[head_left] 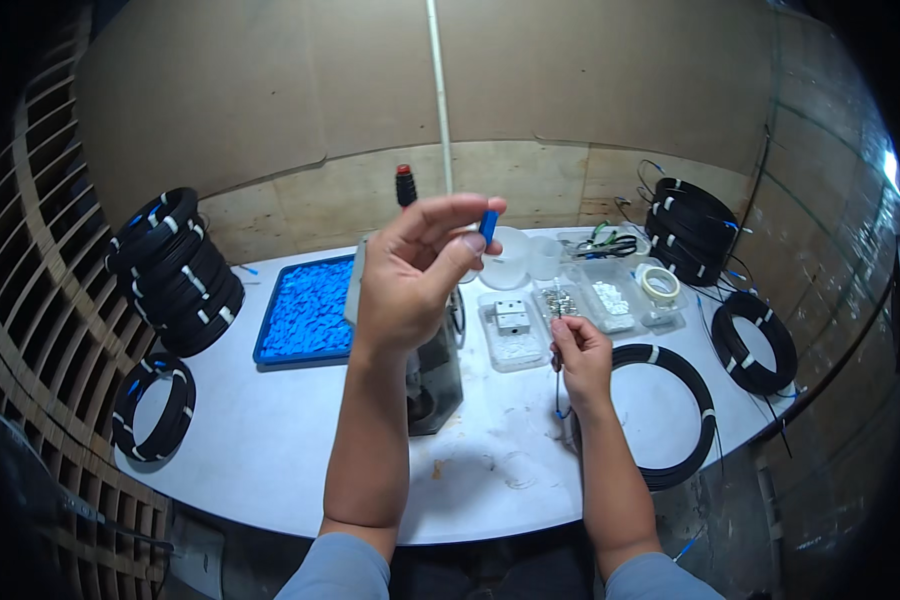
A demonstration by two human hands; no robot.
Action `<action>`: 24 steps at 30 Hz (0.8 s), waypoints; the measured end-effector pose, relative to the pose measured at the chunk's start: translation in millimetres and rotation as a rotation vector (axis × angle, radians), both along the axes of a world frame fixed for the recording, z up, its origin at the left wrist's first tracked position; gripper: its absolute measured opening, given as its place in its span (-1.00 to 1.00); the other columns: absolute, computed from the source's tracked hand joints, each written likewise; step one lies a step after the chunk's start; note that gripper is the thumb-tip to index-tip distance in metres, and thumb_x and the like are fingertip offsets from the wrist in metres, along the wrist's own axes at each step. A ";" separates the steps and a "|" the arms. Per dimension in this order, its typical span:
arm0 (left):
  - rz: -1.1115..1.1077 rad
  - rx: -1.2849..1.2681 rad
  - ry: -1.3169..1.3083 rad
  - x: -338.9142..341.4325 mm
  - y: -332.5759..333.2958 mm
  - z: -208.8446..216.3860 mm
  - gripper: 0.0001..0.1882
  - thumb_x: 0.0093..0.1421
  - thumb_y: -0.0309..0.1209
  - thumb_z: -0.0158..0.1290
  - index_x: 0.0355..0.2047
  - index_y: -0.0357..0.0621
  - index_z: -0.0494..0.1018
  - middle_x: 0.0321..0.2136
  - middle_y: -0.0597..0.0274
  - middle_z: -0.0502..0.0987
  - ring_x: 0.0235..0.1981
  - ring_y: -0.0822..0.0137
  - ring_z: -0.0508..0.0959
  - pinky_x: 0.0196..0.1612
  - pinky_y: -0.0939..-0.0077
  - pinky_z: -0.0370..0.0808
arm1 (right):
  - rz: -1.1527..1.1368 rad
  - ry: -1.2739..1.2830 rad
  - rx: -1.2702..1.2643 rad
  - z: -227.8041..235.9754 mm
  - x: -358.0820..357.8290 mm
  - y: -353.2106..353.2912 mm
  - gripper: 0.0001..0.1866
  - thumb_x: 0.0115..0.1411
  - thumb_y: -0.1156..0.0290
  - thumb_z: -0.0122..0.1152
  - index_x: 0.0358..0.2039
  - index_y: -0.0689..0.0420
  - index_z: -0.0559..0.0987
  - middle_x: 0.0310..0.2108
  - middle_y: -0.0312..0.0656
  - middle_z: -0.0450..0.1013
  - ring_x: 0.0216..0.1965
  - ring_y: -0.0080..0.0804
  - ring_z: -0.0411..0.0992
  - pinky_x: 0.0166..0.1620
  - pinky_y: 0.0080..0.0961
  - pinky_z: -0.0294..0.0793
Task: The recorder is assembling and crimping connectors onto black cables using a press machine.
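My left hand (410, 275) is raised over the middle of the table, pinching a small blue plastic piece (488, 226) between thumb and forefinger. Lower and to the right, my right hand (584, 362) has its fingers closed on a thin black cable (558, 380). The cable's upper end sticks up above the fingertips, and a bit of blue shows lower down. Beside my right forearm lies a coil of black cable (708, 425) with white ties. A blue tray (262, 350) full of similar blue pieces (305, 305) is left of my left wrist.
A metal bench machine (438, 385) stands partly hidden behind my left hand. Clear boxes hold white blocks (511, 315), metal parts (560, 301) and white pieces (610, 298). Cable coils are stacked left (175, 270) and right (685, 235). A tape roll (660, 284) and pliers (610, 243) sit at the back right.
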State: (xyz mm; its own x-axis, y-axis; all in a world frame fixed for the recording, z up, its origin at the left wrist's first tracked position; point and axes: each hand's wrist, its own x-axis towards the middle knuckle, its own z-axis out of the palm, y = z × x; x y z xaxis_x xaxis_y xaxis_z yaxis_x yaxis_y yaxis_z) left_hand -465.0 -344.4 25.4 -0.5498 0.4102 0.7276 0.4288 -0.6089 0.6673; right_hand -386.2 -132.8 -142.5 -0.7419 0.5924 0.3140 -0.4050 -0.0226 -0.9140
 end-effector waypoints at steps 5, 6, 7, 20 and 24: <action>-0.008 -0.087 -0.122 5.3 38.7 -33.4 -0.70 0.31 -0.54 0.10 0.03 -0.34 0.57 -0.07 0.09 0.67 -0.18 0.38 0.66 -0.07 0.51 0.59 | -0.037 0.053 0.032 5.3 1.8 -4.1 -0.82 0.32 0.34 0.34 -0.27 0.22 0.66 -0.51 -0.41 0.51 -0.48 -0.73 0.41 -0.39 -0.72 0.37; -0.015 -0.090 -0.117 4.3 43.4 -39.9 -0.70 0.31 -0.54 0.10 0.03 -0.34 0.57 -0.07 0.09 0.67 -0.18 0.38 0.66 -0.07 0.51 0.59 | -0.024 0.061 0.040 4.9 2.3 -3.6 -0.81 0.31 0.34 0.34 -0.29 0.22 0.66 -0.51 -0.40 0.52 -0.47 -0.75 0.40 -0.39 -0.72 0.35; -0.035 -0.108 -0.185 2.1 47.7 -46.9 -0.70 0.31 -0.56 0.09 0.04 -0.39 0.55 -0.05 0.01 0.65 -0.17 0.39 0.65 -0.03 0.49 0.59 | -0.025 0.069 0.040 4.9 2.6 -4.4 -0.81 0.31 0.35 0.34 -0.29 0.23 0.66 -0.51 -0.41 0.51 -0.47 -0.76 0.39 -0.39 -0.73 0.34; -0.082 -0.258 -0.258 -10.8 58.9 -69.0 -0.73 0.27 -0.51 0.22 -0.05 -0.36 0.53 -0.16 0.05 0.67 -0.20 0.41 0.64 -0.05 0.51 0.58 | 0.075 0.121 0.001 6.7 9.0 -9.7 -0.83 0.32 0.37 0.34 -0.30 0.23 0.67 -0.57 -0.46 0.45 -0.58 -0.80 0.27 -0.51 -0.74 0.20; -0.038 -0.294 -0.158 -17.9 62.6 -74.0 -0.75 0.28 -0.48 0.22 -0.08 -0.33 0.54 -0.26 0.14 0.67 -0.26 0.44 0.64 -0.15 0.54 0.59 | 0.092 0.148 -0.003 9.3 9.3 -9.6 -0.83 0.32 0.37 0.33 -0.30 0.23 0.67 -0.59 -0.44 0.44 -0.60 -0.78 0.26 -0.53 -0.73 0.20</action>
